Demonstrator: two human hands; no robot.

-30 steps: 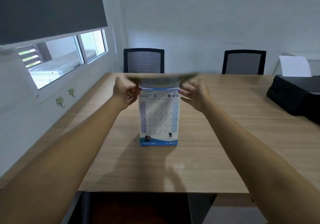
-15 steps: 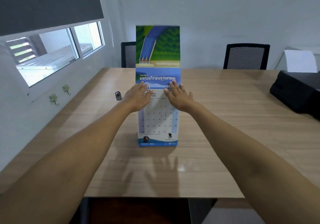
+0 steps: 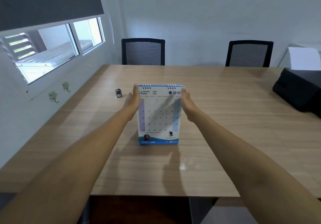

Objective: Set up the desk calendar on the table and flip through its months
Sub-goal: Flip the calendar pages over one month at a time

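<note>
White spiral-bound card desk calendar [image 3: 159, 114], standing mid-table: light, stiff, tippable. Left hand [image 3: 133, 100] and right hand [image 3: 186, 104] flanking upper edges, spread, gripping nothing. Lifting pages near coils advised.

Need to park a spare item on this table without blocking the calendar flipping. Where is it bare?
Bare wood lies between the calendar and the black case at the right edge, along the near table edge, and before the two chairs. It is crowded beside the calendar: left hand and right hand flank it, and a small metal object sits left.
</note>
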